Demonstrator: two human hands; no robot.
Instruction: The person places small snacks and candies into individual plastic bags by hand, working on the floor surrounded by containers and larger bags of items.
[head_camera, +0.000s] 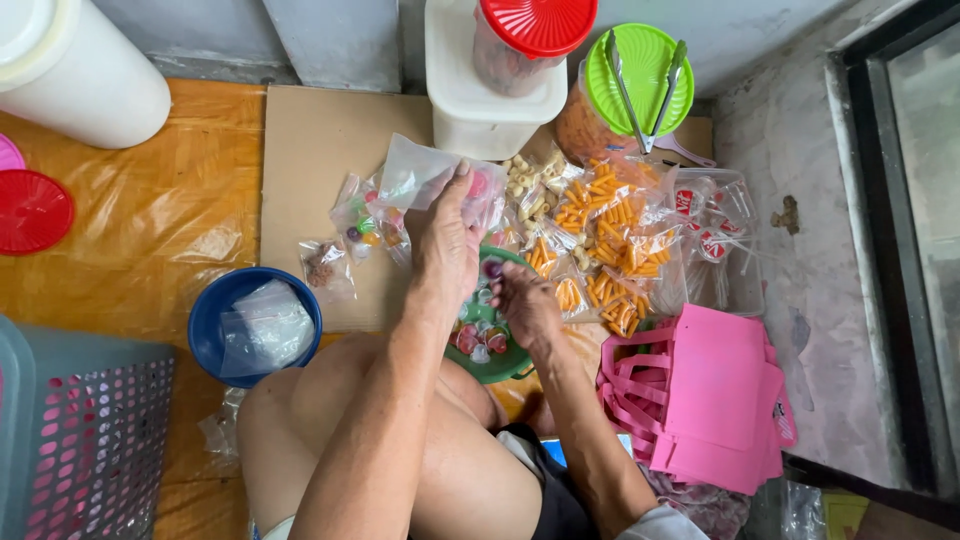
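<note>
Left hand (445, 240) pinches a clear plastic bag (420, 175) up over the cardboard sheet (320, 150). Right hand (525, 300) dips into the green bowl (500, 365) just near of it, fingers closed on a purple sweet (493, 268). Orange snack packets (610, 250) crowd the right, blue bowl (215, 320) left.

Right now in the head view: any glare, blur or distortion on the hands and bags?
Head view: soft even daylight, faint shadows; sheen on the orange floor covering and on the clear bag in the left hand; right hand slightly soft over the green bowl; wide-angle bending at the frame edges.
</note>
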